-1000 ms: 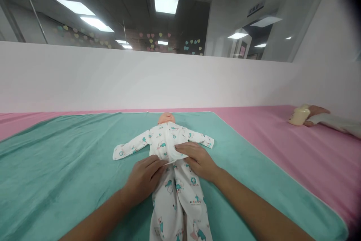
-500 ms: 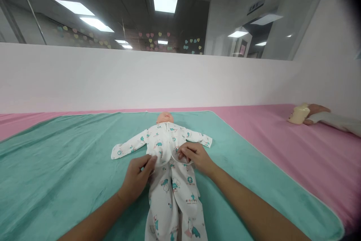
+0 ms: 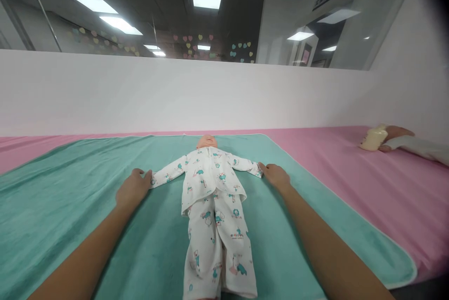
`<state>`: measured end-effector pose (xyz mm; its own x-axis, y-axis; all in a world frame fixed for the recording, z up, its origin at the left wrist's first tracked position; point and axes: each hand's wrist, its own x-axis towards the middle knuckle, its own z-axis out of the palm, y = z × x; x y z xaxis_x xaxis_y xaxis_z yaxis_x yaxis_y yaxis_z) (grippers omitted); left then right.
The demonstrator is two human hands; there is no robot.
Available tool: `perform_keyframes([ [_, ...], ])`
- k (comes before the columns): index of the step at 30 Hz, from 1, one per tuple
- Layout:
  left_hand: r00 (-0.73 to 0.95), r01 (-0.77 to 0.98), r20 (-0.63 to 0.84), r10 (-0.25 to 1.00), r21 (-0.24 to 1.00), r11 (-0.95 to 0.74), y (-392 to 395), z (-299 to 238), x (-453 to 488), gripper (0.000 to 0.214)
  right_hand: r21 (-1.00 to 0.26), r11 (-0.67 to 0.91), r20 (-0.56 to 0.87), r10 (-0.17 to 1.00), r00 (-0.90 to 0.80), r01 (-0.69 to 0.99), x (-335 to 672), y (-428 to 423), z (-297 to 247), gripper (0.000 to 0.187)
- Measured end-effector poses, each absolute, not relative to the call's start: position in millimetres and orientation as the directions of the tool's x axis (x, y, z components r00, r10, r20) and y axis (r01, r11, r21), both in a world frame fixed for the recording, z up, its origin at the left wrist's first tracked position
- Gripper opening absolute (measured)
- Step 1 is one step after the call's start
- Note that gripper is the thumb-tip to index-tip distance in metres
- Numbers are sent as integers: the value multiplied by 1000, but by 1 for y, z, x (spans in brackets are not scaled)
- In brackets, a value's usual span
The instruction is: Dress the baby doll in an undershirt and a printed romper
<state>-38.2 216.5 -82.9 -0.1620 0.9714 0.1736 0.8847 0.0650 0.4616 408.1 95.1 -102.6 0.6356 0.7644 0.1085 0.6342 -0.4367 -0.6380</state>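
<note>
A baby doll (image 3: pixel 207 141) lies on its back on a teal blanket (image 3: pixel 70 197), dressed in a white printed top (image 3: pixel 210 176) and matching trousers (image 3: pixel 217 244). Its arms are spread out to both sides. My left hand (image 3: pixel 133 189) is closed on the end of the doll's left-side sleeve (image 3: pixel 164 177). My right hand (image 3: pixel 276 175) pinches the end of the right-side sleeve (image 3: pixel 248 167).
The blanket lies on a pink padded surface (image 3: pixel 351 183) against a white wall. At the far right another person's hand (image 3: pixel 394 134) holds a cream bottle (image 3: pixel 373 138) on the pink surface.
Both my hands left the hem of the top at the doll's waist and moved outward to the sleeve ends. The top now lies flat over the trousers.
</note>
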Motion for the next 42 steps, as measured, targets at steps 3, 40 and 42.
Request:
perform_keyframes([
  [3, -145, 905, 90, 985, 414, 95, 216, -83, -38, 60, -685, -381, 118, 783, 611, 621, 406, 98, -107, 46],
  [40, -192, 862, 221, 956, 504, 57, 223, -89, -44, 33, -683, -116, 572, 529, 627, 721, 410, 109, -96, 20],
  [42, -226, 859, 270, 936, 507, 61, 221, -86, -42, 33, -614, 45, 649, 596, 472, 788, 386, 95, -81, 25],
])
